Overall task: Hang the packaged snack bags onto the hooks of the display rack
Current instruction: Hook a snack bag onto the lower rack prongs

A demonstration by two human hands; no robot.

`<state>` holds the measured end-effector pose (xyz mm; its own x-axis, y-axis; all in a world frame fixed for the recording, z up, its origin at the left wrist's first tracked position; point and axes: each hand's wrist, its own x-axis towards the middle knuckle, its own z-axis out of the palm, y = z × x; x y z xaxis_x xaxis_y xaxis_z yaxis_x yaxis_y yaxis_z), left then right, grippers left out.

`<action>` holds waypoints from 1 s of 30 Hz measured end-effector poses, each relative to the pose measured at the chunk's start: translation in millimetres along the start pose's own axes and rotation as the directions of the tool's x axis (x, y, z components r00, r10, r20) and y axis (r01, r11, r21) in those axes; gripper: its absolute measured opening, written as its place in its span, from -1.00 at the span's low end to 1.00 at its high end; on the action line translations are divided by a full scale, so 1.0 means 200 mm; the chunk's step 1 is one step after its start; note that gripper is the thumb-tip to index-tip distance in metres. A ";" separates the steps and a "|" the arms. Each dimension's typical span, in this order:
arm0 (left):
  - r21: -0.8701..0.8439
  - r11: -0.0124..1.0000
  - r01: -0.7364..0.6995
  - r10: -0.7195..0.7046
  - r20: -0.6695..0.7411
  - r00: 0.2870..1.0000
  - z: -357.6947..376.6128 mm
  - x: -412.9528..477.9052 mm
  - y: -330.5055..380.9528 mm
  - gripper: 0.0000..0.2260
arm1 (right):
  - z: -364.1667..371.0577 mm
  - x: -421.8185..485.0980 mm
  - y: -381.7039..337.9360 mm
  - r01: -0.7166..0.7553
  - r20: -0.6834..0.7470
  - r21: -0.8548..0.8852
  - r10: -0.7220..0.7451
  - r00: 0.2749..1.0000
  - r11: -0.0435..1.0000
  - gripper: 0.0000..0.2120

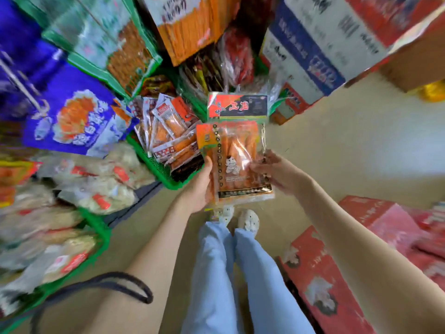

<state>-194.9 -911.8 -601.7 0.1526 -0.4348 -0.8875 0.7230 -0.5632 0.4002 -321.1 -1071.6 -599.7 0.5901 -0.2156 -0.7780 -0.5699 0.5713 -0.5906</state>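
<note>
Reading from the 9 o'clock side: purple bags (pixel 72 116) fill the left margin. A pale rod (pixel 24 89) crosses them and may be a rack hook, though blur prevents certainty. Toward 10 o'clock of centre, a green basket (pixel 159 172) holds small packets (pixel 168 131). The left hand (pixel 199 186) is clamped on the lower left edge of the snack bag (pixel 237 150), with the thumb on the front and the fingers hidden behind. The bag is held upright at centre, above the floor and the person's shoes. The right hand (pixel 272 169) pinches the bag's right edge between thumb and fingers. Red cartons (pixel 325 273) lie at 4 o'clock. Step in hand: the bag is picked up and steadied but not yet hung. The next move probably calls for raising it toward 10 o'clock and threading the printed header (pixel 238 107) onto a free hook. No hanging hole can be made out.
</note>
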 end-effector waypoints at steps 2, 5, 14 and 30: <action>-0.032 0.991 -0.127 0.126 -0.045 0.991 0.10 -0.22 0.13 -0.37 | 0.08 -0.13 -0.19 0.085 0.004 -0.049 -0.085 0.996 0.995 -0.76; 0.090 0.931 -0.354 0.364 -0.141 0.921 0.23 -0.53 0.27 -0.48 | 0.20 -0.33 -0.46 0.219 0.042 -0.108 -0.215 0.976 0.970 -0.70; 0.180 0.767 -0.616 0.632 -0.379 0.676 0.01 -1.07 0.47 -0.64 | 0.61 -0.62 -0.89 0.392 0.328 -0.409 -0.268 0.906 0.824 -0.64; 0.122 0.802 -0.584 0.595 -0.236 0.768 -0.32 -1.26 0.94 -0.46 | 0.95 -0.47 -1.74 0.380 0.454 -0.889 -0.615 0.645 -0.257 -0.54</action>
<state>-54.6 -863.4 -316.7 0.7064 -0.5037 -0.4973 0.4088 -0.2833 0.8675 -68.8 -1098.9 -280.9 0.9905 -0.1307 -0.0419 -0.1372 -0.9324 -0.3344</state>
